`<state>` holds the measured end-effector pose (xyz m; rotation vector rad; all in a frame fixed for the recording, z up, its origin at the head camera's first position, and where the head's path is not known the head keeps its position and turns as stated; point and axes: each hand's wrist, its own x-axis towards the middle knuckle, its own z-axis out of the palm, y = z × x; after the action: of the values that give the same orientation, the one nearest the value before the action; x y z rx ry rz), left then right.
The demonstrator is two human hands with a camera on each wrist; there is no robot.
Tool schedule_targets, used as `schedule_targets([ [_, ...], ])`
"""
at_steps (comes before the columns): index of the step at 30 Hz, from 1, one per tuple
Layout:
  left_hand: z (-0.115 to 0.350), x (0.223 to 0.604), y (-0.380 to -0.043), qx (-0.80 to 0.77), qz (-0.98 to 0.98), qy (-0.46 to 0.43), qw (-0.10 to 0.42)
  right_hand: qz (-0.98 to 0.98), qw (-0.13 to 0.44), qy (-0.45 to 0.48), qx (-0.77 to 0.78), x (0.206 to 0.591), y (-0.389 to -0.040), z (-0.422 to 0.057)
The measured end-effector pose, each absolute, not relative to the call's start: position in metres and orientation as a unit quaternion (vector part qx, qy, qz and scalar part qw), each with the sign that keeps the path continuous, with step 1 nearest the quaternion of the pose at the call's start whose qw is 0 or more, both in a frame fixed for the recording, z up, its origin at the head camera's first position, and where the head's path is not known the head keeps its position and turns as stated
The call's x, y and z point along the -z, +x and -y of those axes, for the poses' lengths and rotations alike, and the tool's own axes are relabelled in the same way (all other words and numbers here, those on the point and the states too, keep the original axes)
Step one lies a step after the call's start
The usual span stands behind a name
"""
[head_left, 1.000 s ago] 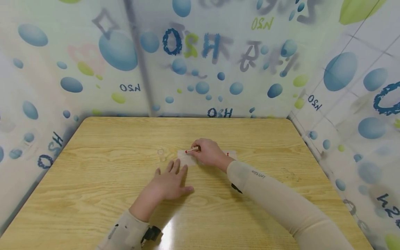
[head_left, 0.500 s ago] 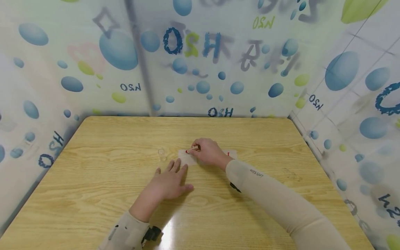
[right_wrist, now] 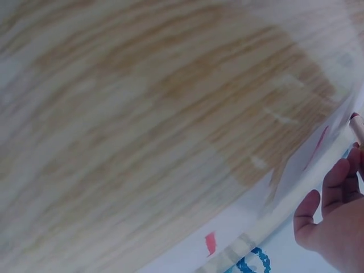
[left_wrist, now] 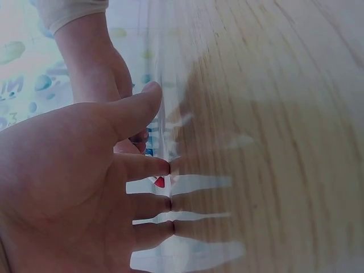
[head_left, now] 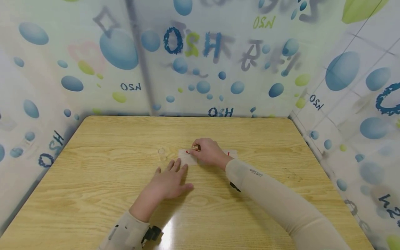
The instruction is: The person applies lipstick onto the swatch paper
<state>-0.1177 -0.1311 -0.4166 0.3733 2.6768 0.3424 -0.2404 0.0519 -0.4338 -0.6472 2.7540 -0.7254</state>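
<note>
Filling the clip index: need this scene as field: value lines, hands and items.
Right hand: holds red-tipped stick, tip at left white paper; contact unclear
Left hand: fingers spread, fingertips by that paper's near left corner
Right white paper: bears a red mark; partly hidden behind the right wrist in the head view
Clear piece: on table, left of the papers
Table: wood-grain top
Backdrop: patterned, blue and green spots
</note>
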Motion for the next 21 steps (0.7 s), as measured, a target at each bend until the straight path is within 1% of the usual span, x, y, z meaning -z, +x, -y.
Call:
schedule_targets([
  [6, 0.1313, 0.4168, -0.1181, -0.122, -0.962, 0.136, 0.205, -0.939, 0.120, -0.210, 0.246, 0.4323, -0.2380, -0.0517],
  [21, 0.1322, 0.4165, -0.1182, -0.115, -0.962, 0.139, 0.206, -0.931, 0.123, -0.221, 0.264, 0.4341, -0.2314, -0.0528],
])
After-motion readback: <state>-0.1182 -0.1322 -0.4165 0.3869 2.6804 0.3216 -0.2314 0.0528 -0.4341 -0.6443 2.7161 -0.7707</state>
